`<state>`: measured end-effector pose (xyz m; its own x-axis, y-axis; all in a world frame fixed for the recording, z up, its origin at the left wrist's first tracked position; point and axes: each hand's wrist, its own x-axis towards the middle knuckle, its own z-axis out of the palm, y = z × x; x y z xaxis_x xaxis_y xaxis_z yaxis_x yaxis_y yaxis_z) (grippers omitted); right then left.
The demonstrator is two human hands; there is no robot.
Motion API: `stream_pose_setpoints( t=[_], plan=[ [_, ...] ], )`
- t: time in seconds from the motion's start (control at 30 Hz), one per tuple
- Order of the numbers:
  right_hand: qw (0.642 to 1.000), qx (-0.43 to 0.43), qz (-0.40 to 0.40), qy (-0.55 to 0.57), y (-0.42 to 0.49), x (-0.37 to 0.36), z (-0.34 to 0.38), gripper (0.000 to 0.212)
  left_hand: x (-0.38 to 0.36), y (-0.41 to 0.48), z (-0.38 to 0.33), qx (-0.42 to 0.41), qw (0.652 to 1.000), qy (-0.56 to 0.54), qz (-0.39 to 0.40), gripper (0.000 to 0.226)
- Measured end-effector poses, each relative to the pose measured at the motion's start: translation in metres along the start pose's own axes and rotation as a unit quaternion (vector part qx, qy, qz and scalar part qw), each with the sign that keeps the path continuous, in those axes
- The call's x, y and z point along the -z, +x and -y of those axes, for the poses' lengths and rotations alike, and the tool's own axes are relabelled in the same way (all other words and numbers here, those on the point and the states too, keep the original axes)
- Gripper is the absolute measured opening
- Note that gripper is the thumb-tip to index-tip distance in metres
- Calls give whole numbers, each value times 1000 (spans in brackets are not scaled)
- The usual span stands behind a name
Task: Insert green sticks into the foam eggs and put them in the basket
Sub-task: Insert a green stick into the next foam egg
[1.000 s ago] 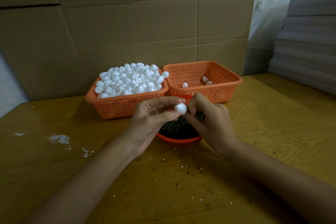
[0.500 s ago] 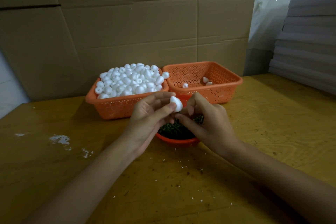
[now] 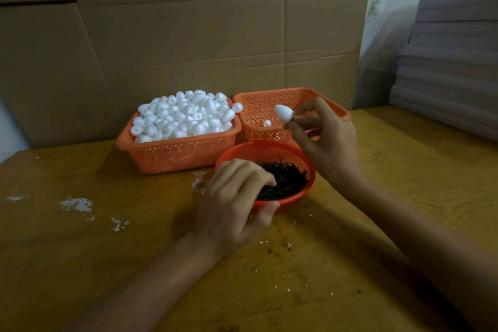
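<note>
Two hands parted, right pinches egg by basket, left in sticks, grip unclear

No readable text, label, brand or number shows on anything here

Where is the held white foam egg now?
Head view, right of centre: the white foam egg is pinched by the right hand over the nearly empty orange plastic basket.

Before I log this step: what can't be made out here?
Head view:
- Stick in the foam egg: fingers of the right hand cover its end.
- Whether the left hand pinches any green sticks: its knuckles hide the fingertips.
- Egg count in the right basket: right hand blocks it.
</note>
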<state>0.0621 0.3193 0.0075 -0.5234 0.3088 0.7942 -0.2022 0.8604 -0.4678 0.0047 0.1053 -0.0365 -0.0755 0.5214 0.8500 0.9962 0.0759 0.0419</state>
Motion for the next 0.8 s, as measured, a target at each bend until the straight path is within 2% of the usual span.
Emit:
stream_pose_setpoints(
  t=[0.07, 0.17, 0.37, 0.53, 0.8],
  plan=[
    [999, -35, -15, -8, 12, -2, -10, 19, -1, -3, -2, -40, 999, 27, 4, 59],
    [997, -66, -22, -32, 25, -6, -24, 15, -2, -3, -1, -37, 999, 24, -1, 59],
    [990, -68, -5, -121, 46, -18, -30, 13, -2, -1, -1, 20, 1000, 18, 2, 57],
    [989, -57, -4, -140, 44, -18, -32, 27, -2, -1, 0, 14, 1000, 19, 2, 47],
    [989, -36, -16, -142, 32, -11, -31, 23, -4, -2, 2, 11, 1000, 10, 9, 49]
  ],
)
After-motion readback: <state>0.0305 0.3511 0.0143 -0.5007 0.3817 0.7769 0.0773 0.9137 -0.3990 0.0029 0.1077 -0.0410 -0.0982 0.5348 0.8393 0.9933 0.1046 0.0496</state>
